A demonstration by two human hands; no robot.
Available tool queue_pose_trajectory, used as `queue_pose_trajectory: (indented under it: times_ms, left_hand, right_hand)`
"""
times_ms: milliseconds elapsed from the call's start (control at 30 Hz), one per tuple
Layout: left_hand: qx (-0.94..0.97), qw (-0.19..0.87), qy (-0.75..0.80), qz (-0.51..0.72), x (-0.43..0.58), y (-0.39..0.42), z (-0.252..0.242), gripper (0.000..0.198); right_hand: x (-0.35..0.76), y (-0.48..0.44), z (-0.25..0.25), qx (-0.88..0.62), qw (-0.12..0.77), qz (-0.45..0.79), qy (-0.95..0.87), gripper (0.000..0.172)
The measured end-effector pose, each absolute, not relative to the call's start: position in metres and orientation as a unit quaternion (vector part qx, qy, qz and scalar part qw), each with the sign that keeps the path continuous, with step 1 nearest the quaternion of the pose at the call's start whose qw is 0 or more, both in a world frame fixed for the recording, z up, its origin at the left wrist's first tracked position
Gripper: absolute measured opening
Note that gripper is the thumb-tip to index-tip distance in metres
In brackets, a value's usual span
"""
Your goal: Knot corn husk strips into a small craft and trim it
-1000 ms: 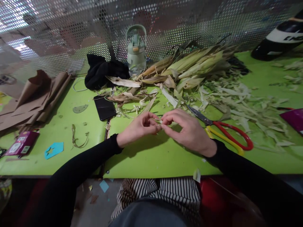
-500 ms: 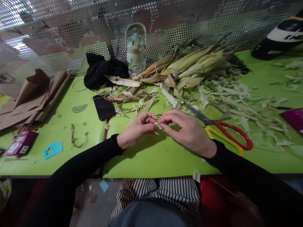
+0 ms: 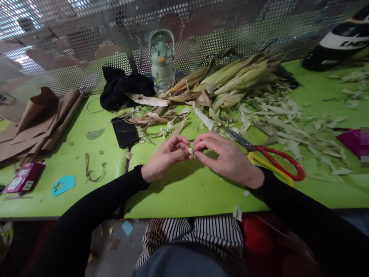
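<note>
A small pale piece of corn husk [image 3: 190,151] is pinched between the fingertips of my left hand [image 3: 168,157], above the green table. My right hand [image 3: 223,156] meets it from the other side, its thumb and forefinger closed at the same piece; how much of the piece lies in them is hidden. Right beside my right wrist lie scissors [image 3: 250,147] with one red and one yellow handle. Behind my hands are loose husk strips [image 3: 203,117] and a heap of corn husks [image 3: 230,80].
On the green table [image 3: 167,200] stand a lidded bottle [image 3: 163,65] and, beside it, black cloth [image 3: 121,90]. A black phone [image 3: 124,132], brown paper [image 3: 43,119], a blue paper cutout [image 3: 63,186] and a purple packet [image 3: 24,177] lie leftward. Husk shreds [image 3: 288,127] cover the right side.
The pale husk piece has turned slightly between my fingertips and shows more of its face. My hands stay nearly in place, while the view has shifted a little to the right.
</note>
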State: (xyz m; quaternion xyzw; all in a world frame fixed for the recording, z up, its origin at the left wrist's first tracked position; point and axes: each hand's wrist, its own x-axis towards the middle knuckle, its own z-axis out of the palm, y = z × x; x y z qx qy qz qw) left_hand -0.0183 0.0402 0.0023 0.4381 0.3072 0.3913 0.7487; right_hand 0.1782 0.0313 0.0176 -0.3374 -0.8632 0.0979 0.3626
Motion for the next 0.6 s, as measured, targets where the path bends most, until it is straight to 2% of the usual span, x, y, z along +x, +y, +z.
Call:
queue_pose_trajectory:
  times_ms: [200, 367, 600]
  left_hand:
    - [0.437, 0.745, 0.342, 0.369, -0.0196, 0.0446, -0.0026, 0.015]
    - [0.452, 0.754, 0.357, 0.315, -0.0219, 0.0481, -0.0040, 0.023]
    - [0.442, 0.767, 0.353, 0.303, -0.0202, 0.0452, -0.0083, 0.028]
  right_hand:
    - [0.1784, 0.0342, 0.0146, -0.356, 0.364, 0.104, -0.855, 0.006]
    - [0.1790, 0.0341, 0.0159, -0.360, 0.355, 0.099, -0.857, 0.007]
    - [0.1837, 0.0367, 0.0168, -0.346, 0.316, 0.122, -0.875, 0.008]
